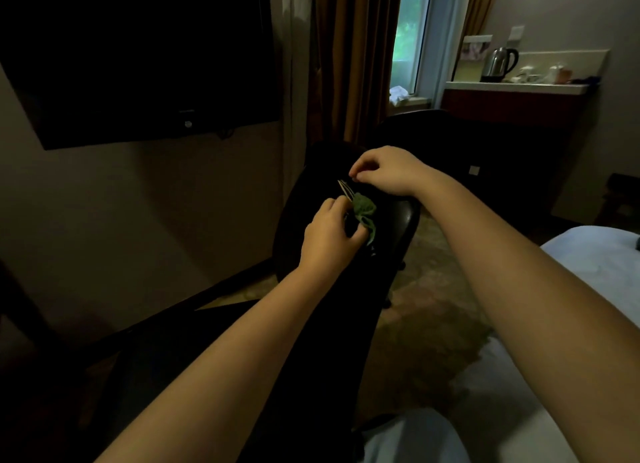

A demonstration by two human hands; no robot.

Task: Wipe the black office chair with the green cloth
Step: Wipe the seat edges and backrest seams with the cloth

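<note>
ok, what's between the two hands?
Head view: the bunched green cloth, gripped by the left hand, and a thin pale strip near the right hand, over the black office chair.

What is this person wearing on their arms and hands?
Nothing that shows. The left hand and right hand wear no gloves, no sleeve comes into view above either, and no watch, bracelet or ring is visible in the dim light.

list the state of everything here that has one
cloth, bunched, gripped by left hand against the chair
right hand, fingers curled over chair, hold unclear
tv, screen dark
curtain, pulled aside
kettle, upright, lid down
</note>
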